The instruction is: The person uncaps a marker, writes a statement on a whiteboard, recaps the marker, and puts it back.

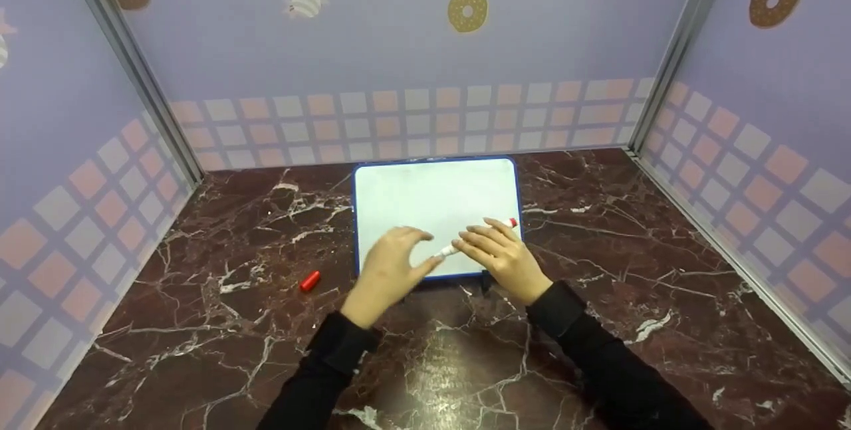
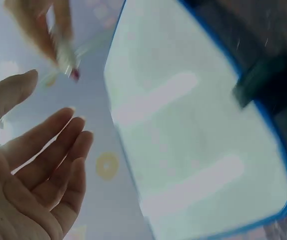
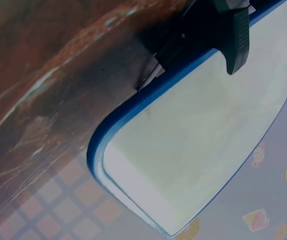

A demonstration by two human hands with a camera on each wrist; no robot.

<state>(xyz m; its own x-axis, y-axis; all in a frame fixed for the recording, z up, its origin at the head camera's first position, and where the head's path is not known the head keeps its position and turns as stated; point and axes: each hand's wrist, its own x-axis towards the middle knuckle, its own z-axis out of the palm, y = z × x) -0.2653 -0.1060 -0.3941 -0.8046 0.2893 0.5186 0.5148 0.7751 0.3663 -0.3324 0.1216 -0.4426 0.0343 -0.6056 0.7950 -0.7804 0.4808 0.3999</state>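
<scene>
My right hand (image 1: 498, 254) holds a marker (image 1: 449, 250) with a white barrel in front of the whiteboard. The marker's red end shows past the knuckles, and its other end points toward my left hand (image 1: 389, 267). That left hand is held up with thumb and fingers apart and nothing between them, its thumb close to the marker's tip. In the left wrist view the marker (image 2: 65, 55) is blurred between the right fingers. A red marker cap (image 1: 310, 281) lies on the table left of the board. The white, blue-framed whiteboard (image 1: 432, 194) stands behind both hands.
Black stand clips (image 3: 237, 40) hold the whiteboard's lower edge. Beneath everything is a dark red marbled table (image 1: 233, 350) with pale veins. Lilac walls (image 1: 385, 44) with doughnut pictures and pink and white checks close in the back and both sides.
</scene>
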